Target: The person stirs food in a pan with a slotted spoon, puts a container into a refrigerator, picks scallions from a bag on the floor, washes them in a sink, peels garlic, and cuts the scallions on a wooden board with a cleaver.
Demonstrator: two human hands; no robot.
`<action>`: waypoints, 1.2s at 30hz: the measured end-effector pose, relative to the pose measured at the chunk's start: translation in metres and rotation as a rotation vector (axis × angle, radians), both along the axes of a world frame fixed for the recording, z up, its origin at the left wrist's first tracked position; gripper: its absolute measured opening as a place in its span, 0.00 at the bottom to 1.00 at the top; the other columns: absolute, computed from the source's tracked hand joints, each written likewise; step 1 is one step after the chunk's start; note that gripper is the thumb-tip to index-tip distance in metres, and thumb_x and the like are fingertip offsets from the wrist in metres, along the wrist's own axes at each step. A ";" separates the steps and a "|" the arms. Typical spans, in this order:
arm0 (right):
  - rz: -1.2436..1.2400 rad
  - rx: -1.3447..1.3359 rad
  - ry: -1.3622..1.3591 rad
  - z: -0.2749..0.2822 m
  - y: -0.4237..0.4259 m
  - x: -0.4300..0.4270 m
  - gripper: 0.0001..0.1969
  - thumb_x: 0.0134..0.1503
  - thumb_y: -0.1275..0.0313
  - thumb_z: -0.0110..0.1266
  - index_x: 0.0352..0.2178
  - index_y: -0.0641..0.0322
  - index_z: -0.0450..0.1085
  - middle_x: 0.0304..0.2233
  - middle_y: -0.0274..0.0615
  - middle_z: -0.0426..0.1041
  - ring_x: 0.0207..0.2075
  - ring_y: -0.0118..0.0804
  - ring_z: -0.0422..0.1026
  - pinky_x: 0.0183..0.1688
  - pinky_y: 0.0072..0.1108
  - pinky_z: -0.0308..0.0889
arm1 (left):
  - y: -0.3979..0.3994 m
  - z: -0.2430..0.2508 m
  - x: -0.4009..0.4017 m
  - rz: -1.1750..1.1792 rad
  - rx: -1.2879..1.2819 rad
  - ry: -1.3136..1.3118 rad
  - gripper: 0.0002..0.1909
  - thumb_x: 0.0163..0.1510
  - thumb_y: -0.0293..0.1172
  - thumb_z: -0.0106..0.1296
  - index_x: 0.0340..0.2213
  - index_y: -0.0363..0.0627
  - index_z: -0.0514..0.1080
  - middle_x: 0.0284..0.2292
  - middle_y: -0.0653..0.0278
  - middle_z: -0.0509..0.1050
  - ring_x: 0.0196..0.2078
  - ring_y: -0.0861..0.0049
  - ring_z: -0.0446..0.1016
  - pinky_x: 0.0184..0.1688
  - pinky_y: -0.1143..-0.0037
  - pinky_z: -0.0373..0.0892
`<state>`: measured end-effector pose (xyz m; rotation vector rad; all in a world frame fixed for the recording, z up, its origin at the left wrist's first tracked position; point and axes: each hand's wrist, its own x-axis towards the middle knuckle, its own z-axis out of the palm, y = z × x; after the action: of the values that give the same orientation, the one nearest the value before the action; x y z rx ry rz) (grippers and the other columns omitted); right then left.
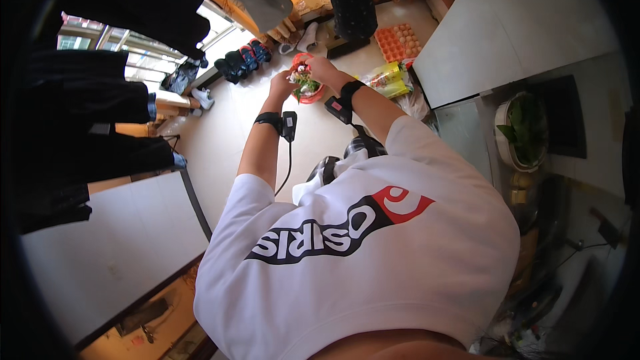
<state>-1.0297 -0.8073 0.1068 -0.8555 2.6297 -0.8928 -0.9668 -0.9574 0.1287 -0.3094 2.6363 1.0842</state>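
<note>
Both arms reach forward over the pale floor to a red plastic bag or basket [314, 97]. Green leafy stuff and some whitish pieces [305, 81] fill it. My left hand [282, 86] is at its left side, with the fingertips at the contents. Above its far right part is my right hand [322, 70], fingers curled down by the red rim. The hands are small in view, and what the fingers hold is hidden. Each wrist wears a black strap with a small box; a cable runs from the left box [288, 126].
Several shoes [244, 62] line the window side. An egg tray [398, 42] and a yellow package [389, 80] lie at right. White panels flank both sides. Dark clothes [85, 90] hang at left. A round basket of green leaves [525, 130] stands on the right.
</note>
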 end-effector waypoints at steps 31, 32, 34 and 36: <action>-2.063 -0.291 0.088 0.044 0.400 0.581 0.06 0.43 0.76 0.46 0.24 0.66 0.68 0.18 0.40 0.70 0.19 0.30 0.70 0.23 0.18 0.65 | 0.543 -0.007 0.278 -1.625 0.508 0.268 0.10 0.42 0.31 0.48 0.28 0.42 0.71 0.26 0.56 0.72 0.30 0.66 0.71 0.33 0.72 0.67; -2.119 -0.434 0.106 0.047 0.410 0.600 0.06 0.43 0.77 0.45 0.24 0.66 0.68 0.18 0.40 0.70 0.19 0.30 0.69 0.23 0.18 0.65 | 0.564 0.009 0.305 -1.676 0.673 0.306 0.10 0.42 0.28 0.48 0.29 0.39 0.71 0.27 0.54 0.71 0.31 0.65 0.71 0.34 0.72 0.67; -2.222 -0.448 0.129 0.054 0.439 0.637 0.05 0.43 0.78 0.45 0.24 0.66 0.68 0.18 0.40 0.70 0.19 0.29 0.69 0.24 0.19 0.65 | 0.609 0.036 0.355 -1.742 0.721 0.417 0.10 0.41 0.26 0.47 0.30 0.39 0.70 0.30 0.52 0.70 0.33 0.62 0.70 0.35 0.73 0.67; -2.300 -0.254 0.219 0.046 0.462 0.666 0.05 0.43 0.78 0.46 0.23 0.66 0.68 0.19 0.41 0.70 0.21 0.31 0.69 0.25 0.20 0.65 | 0.646 0.059 0.395 -1.910 0.681 0.447 0.14 0.43 0.25 0.45 0.34 0.35 0.67 0.34 0.50 0.69 0.39 0.59 0.67 0.42 0.70 0.63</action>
<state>-0.3632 -0.3452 0.1526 2.6915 2.4500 -1.1922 -0.5717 -0.3114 0.1877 2.1369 1.2858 0.9886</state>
